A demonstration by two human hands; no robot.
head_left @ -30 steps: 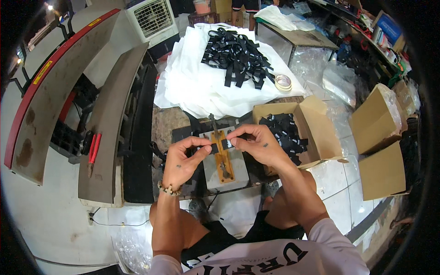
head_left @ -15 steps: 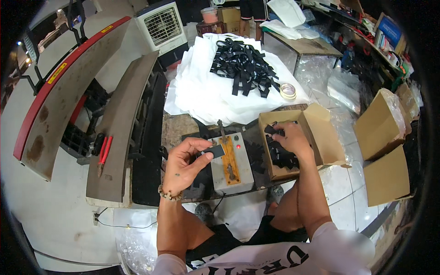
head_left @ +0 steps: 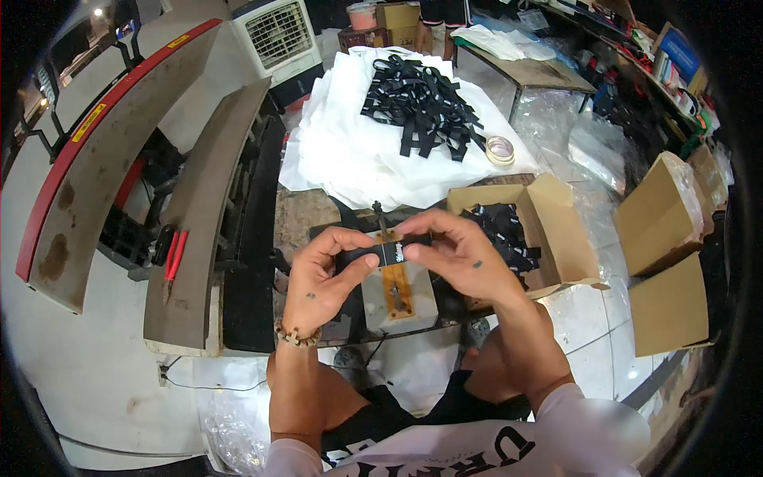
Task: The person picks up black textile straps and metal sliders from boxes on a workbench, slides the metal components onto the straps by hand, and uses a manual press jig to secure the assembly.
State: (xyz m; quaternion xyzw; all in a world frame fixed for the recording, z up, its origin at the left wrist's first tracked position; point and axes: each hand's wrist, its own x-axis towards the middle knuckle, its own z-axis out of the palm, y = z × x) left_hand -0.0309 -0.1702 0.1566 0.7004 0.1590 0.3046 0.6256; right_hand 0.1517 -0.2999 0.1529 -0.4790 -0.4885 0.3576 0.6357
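Note:
My left hand pinches a black fabric strip between thumb and fingers. My right hand grips a black label with white lettering, its edge meeting the strip. Both pieces are held above a grey box-shaped device, which carries a yellowish-brown plate and a dark metal bar. Beside my right hand stands an open cardboard box with many black pieces in it. My fingers hide part of the strip and the label.
A pile of black straps lies on stacked white sheets, with a tape roll beside it. Red-handled pliers rest on the long brown board at left. More cardboard stands at right.
My right hand has come out of the cardboard box, moving left with a black label to meet the strip in my left hand. The view has shifted slightly.

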